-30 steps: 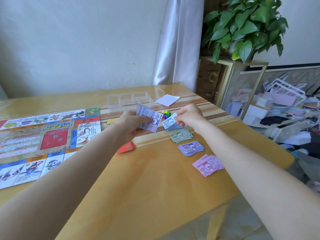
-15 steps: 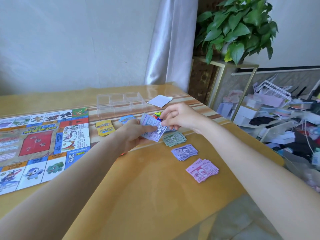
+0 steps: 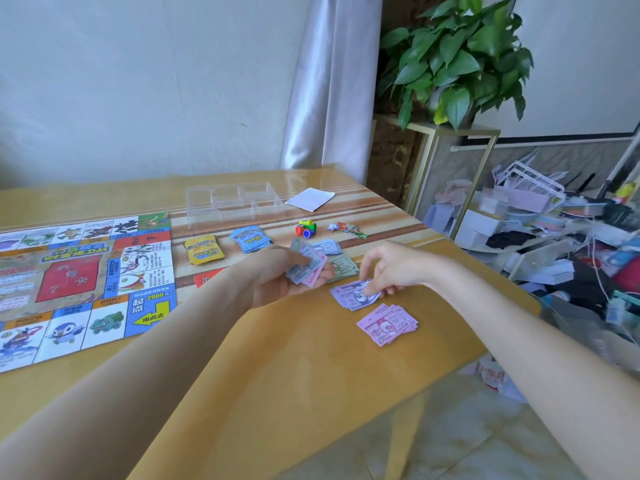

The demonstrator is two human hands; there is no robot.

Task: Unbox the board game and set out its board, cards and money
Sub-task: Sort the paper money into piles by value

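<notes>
Left hand (image 3: 277,282) grips mixed notes (image 3: 306,268) — right hand (image 3: 388,268) pinches purple pile (image 3: 353,296).

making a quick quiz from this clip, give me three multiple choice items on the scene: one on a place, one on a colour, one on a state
1. Where is the game board?
A. left part of the table
B. on the floor
C. inside the clear tray

2. What colour is the money pile nearest the table's front edge?
A. pink
B. orange
C. black

3. What is the left hand doing?
A. resting flat and empty
B. holding a stack of bills
C. lifting the tray

Answers:
1. A, the board lies unfolded at the left of the table.
2. A, its bills are pink.
3. B, bills sit fanned in its grip while the right hand touches the purple pile.
</notes>
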